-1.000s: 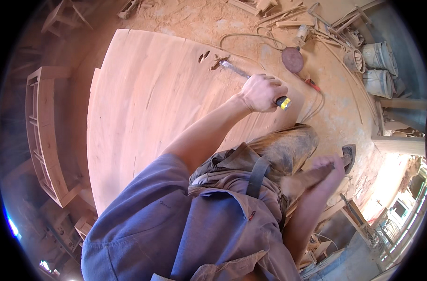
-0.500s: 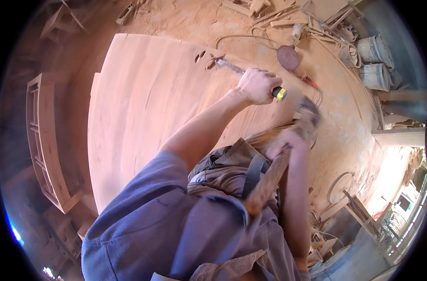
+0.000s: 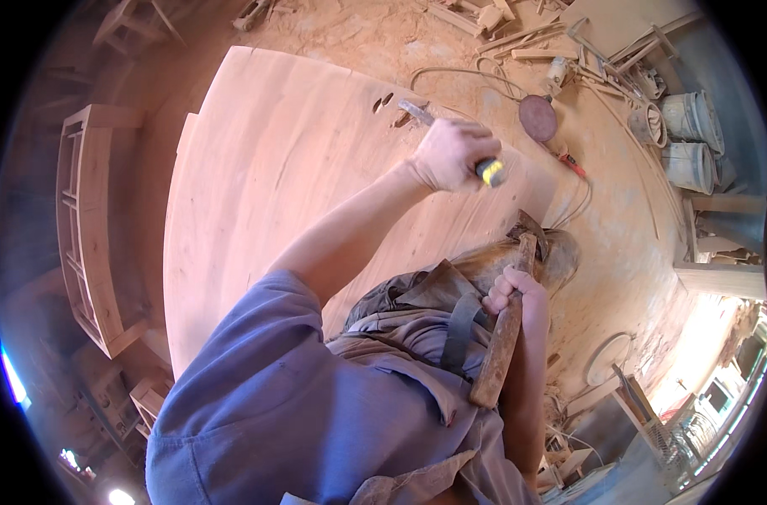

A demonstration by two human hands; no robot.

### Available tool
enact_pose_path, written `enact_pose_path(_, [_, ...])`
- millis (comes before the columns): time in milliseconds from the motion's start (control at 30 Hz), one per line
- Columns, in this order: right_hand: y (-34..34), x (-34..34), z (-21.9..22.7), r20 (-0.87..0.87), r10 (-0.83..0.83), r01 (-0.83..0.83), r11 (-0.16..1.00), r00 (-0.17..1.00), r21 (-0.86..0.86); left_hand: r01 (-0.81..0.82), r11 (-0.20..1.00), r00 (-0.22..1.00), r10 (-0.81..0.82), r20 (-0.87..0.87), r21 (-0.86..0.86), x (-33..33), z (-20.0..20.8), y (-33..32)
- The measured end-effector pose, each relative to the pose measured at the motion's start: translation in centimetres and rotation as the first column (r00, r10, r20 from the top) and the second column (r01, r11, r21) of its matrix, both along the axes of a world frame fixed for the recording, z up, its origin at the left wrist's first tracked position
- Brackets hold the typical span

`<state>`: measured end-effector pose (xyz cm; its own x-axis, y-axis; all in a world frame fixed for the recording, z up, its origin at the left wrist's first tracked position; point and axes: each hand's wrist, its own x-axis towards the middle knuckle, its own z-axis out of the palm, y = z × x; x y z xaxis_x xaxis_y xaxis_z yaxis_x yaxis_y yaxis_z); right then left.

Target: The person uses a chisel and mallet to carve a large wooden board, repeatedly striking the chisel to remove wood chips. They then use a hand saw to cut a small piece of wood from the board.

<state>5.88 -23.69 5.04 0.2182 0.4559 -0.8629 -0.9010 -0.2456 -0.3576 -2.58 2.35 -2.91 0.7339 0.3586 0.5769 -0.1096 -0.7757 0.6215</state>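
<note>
My left hand [image 3: 455, 156] is closed round the dark handle of a chisel [image 3: 417, 113], whose yellow-banded butt end sticks out at the near side of the fist. The chisel's metal blade points to the far left, its tip beside a rough dark hollow [image 3: 401, 120] near the far edge of a broad pale wooden slab [image 3: 274, 177]. Whether the tip touches wood I cannot tell. In my right hand [image 3: 518, 295] is a hammer [image 3: 500, 358], gripped partway along its worn wooden handle. Its dark head is low over my leg, apart from the chisel.
Beyond the slab, a sander with a round brown disc [image 3: 538, 118] and its cord lie on the dusty floor. Wood scraps [image 3: 535, 52] and dirty buckets [image 3: 688, 167] stand at the far right. A wooden frame [image 3: 93, 227] is on the left.
My left hand has come closer to the hollow, and the chisel has changed its tilt. The hammer, blurred before, has swung more upright and is sharper now. The whole view has shifted slightly.
</note>
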Motion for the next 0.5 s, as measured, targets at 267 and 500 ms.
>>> enact_pose_path(267, [-0.8, 1.6, -1.3, -0.024, -0.065, 0.067, 0.993, 0.998, 0.098, 0.227, 0.973, 0.972, -0.222, -0.082, 0.051, 0.1, -2.3, -2.5])
enact_pose_path(500, [-0.7, 2.6, -1.0, 0.017, -0.039, 0.036, 0.991, 0.999, 0.131, 0.208, 0.975, 0.976, -0.202, -0.076, 0.073, 0.8, -2.3, -1.8])
